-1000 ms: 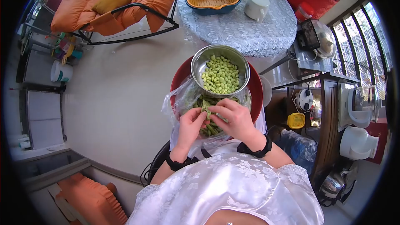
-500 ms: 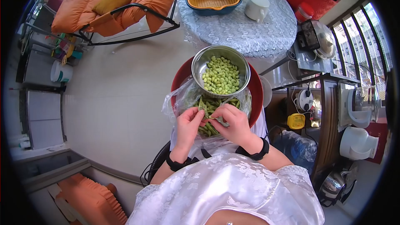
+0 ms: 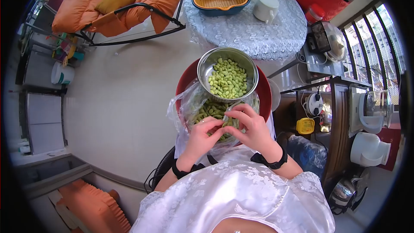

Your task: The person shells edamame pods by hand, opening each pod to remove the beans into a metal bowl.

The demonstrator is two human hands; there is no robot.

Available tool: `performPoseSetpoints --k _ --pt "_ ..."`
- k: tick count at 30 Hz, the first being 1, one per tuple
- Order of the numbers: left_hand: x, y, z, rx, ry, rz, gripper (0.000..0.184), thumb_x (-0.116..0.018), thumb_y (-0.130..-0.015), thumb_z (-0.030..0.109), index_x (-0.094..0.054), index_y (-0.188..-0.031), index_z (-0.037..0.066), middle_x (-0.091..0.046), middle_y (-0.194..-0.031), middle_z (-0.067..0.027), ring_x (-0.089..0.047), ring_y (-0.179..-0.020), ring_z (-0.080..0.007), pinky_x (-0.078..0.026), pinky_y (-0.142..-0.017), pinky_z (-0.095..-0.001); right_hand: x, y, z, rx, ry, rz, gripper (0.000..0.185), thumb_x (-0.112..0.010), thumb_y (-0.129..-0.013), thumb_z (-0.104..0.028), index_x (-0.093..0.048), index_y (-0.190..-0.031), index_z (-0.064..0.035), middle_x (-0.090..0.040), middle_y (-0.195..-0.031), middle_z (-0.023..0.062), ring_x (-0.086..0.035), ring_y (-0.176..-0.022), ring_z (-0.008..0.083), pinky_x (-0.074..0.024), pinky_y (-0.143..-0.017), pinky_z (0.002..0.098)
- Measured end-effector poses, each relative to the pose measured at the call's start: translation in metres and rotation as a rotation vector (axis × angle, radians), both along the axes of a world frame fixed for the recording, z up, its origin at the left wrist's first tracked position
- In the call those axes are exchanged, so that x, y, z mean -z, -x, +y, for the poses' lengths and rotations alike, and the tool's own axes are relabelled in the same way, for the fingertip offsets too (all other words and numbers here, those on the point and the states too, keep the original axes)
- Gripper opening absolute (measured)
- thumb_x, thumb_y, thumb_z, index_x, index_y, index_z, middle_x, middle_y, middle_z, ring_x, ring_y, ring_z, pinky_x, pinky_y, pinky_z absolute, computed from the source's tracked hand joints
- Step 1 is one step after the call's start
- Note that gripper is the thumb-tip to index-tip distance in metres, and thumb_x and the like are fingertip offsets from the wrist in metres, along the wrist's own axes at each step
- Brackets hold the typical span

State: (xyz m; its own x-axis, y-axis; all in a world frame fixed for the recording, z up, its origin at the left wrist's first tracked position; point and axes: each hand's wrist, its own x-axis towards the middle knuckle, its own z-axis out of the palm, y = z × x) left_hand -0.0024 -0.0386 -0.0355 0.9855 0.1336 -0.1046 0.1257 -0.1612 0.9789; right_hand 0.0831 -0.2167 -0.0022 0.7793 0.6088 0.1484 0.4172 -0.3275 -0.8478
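Observation:
Above the open bag, my left hand [image 3: 202,137] is closed, its thumb and fingertips pinching a green bean pod [image 3: 225,124]. My right hand [image 3: 253,130] meets it from the other side, thumb and index finger curled at the same pod; the fingertips partly hide it. Under both hands a clear plastic bag [image 3: 179,105] holds many green pods [image 3: 207,110]. Just beyond them a metal bowl [image 3: 205,71] of shelled green beans [image 3: 228,77] rests on the far part of a red basin [image 3: 186,77].
A round table [image 3: 215,34] with a lace cloth carries an orange-and-blue basket [image 3: 220,8] and a white mug [image 3: 266,7]. An orange cushioned chair [image 3: 77,11] stands at the far left. On the right are a wooden cabinet [image 3: 338,125], a water jug [image 3: 306,153] and a white appliance [image 3: 364,149].
Both hands have moved slightly right and nearer my body. The pod that stood upright at my left fingertips is no longer seen there; my right fingers are spread wider.

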Motion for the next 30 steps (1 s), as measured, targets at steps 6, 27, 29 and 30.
performPoseSetpoints --k 6,27,29,30 --pt "-0.001 0.0 -0.004 0.139 -0.152 -0.088 0.016 -0.076 -0.084 0.001 -0.073 -0.1 -0.001 -0.07 -0.092 -0.0104 -0.068 -0.077 -0.0194 -0.054 -0.069 -0.0292 -0.002 -0.008 -0.027 -0.054 0.022 0.266 0.018 -0.079 -0.085 -0.013 -0.072 -0.1 -0.0034 -0.063 -0.091 0.005 -0.059 -0.064 0.0119 -0.0472 -0.057 0.0265" --pt "0.016 0.007 0.03 0.395 -0.973 0.079 0.019 -0.075 -0.071 0.007 -0.07 -0.088 0.001 -0.064 -0.1 -0.0128 -0.058 -0.101 -0.0335 -0.053 -0.088 -0.0402 0.13 -0.083 -0.151 0.837 0.163 -0.029 0.013 -0.072 -0.089 -0.009 -0.071 -0.099 -0.0011 -0.069 -0.079 0.0029 -0.058 -0.061 0.0088 -0.048 -0.06 0.0257" --pt "0.014 0.007 0.031 0.391 -0.949 0.091 0.017 -0.075 -0.071 0.008 -0.071 -0.087 0.002 -0.065 -0.098 -0.012 -0.059 -0.102 -0.0326 -0.053 -0.086 -0.0404 0.126 -0.078 -0.141 0.825 0.133 -0.021 0.013 -0.072 -0.089 -0.008 -0.071 -0.099 -0.0007 -0.069 -0.08 0.0032 -0.058 -0.061 0.0084 -0.0476 -0.059 0.0255" --pt "0.013 0.007 0.032 0.394 -0.949 0.094 0.017 -0.075 -0.071 0.008 -0.071 -0.087 0.002 -0.065 -0.098 -0.012 -0.059 -0.102 -0.0326 -0.053 -0.086 -0.0404 0.119 -0.075 -0.134 0.814 0.104 -0.016 0.013 -0.073 -0.088 -0.008 -0.071 -0.099 -0.0004 -0.069 -0.081 0.0035 -0.057 -0.06 0.008 -0.0472 -0.058 0.0254"
